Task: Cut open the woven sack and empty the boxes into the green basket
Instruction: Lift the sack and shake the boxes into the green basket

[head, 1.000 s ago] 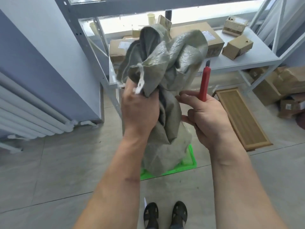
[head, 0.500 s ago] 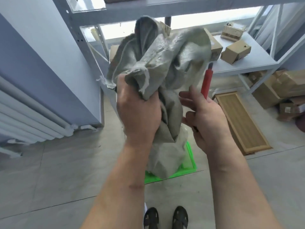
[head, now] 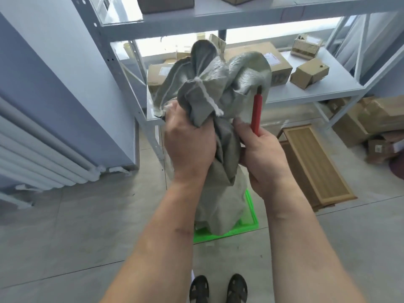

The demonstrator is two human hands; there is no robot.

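Observation:
A grey-green woven sack [head: 220, 84] hangs crumpled in the air in front of me, tied with a white string [head: 207, 99]. My left hand [head: 190, 143] grips its bunched neck from the left. My right hand [head: 260, 154] holds a red utility knife [head: 255, 114] upright, its tip against the sack's right fold, and its fingers touch the cloth. The sack's lower end reaches down into the green basket [head: 251, 217] on the floor. What lies inside the basket is hidden by the sack.
A grey metal shelf rack [head: 317, 92] stands behind the sack with cardboard boxes [head: 309, 73] on it. A wooden panel [head: 314, 165] lies on the floor to the right, more boxes [head: 371, 119] beyond it. A radiator [head: 32, 158] is at left. My feet [head: 218, 289] are below.
Both hands have lifted the sack higher and closer together. The knife's tip now meets the sack's right fold, and the white string has turned toward me.

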